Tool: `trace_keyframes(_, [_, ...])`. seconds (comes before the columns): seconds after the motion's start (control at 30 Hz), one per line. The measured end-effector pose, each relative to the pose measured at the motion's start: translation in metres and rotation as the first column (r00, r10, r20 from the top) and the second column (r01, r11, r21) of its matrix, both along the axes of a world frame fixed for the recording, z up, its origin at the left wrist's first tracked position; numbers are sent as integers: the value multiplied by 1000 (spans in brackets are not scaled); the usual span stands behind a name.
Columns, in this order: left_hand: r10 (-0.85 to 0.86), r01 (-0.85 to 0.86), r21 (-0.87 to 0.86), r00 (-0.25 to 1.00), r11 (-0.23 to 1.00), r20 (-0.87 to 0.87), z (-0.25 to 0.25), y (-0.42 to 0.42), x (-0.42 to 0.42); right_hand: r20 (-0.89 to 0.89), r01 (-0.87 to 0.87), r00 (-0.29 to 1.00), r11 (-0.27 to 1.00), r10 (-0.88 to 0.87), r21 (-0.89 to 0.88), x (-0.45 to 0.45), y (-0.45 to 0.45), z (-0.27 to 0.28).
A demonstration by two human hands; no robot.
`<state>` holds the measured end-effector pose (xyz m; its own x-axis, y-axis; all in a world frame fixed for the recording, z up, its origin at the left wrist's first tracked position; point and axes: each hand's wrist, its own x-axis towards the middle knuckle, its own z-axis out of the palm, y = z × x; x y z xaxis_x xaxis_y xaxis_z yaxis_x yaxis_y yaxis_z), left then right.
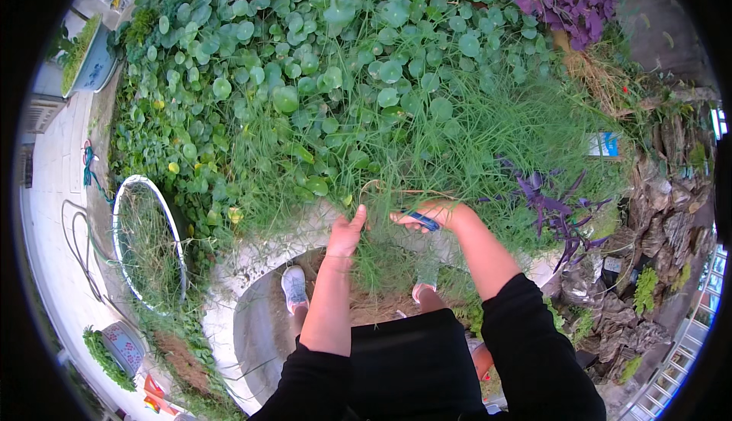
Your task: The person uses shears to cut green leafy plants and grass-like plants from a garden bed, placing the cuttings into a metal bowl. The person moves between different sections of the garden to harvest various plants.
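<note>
My left hand (346,235) is in the middle of the view, thumb raised and fingers curled around thin grass stems. A tuft of this fine green grass (376,263) hangs down beside my left wrist. To its right, my right hand (437,213) grips a cutting tool with a dark blue handle (422,220). Its blade end is hidden among the grass, so its exact kind cannot be told. A thin brown stem (420,192) runs just above both hands. Long grass (486,135) grows thickly beyond them, mixed with round-leaved pennywort (390,72).
At left stands a white-rimmed tub (116,223) holding pulled grass. Below the hands curves a pale concrete edge (220,312), with my shoes (294,286) near it. Purple-leaved plants (563,206) and rough rocks (646,232) lie right. A hose (77,249) rests on the left paving.
</note>
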<state>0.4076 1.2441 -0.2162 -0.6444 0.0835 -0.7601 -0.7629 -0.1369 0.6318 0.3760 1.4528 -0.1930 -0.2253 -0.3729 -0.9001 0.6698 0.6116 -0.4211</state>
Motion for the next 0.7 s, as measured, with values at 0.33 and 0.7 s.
trace_keyframes(0.33, [34, -37, 43, 997, 998, 76, 5, -9, 5, -54, 24, 998, 990, -17, 138, -15, -26, 26])
trace_keyframes(0.7, [67, -67, 162, 998, 984, 5, 4, -69, 25, -21, -188, 981, 965, 195, 182, 5, -31, 59])
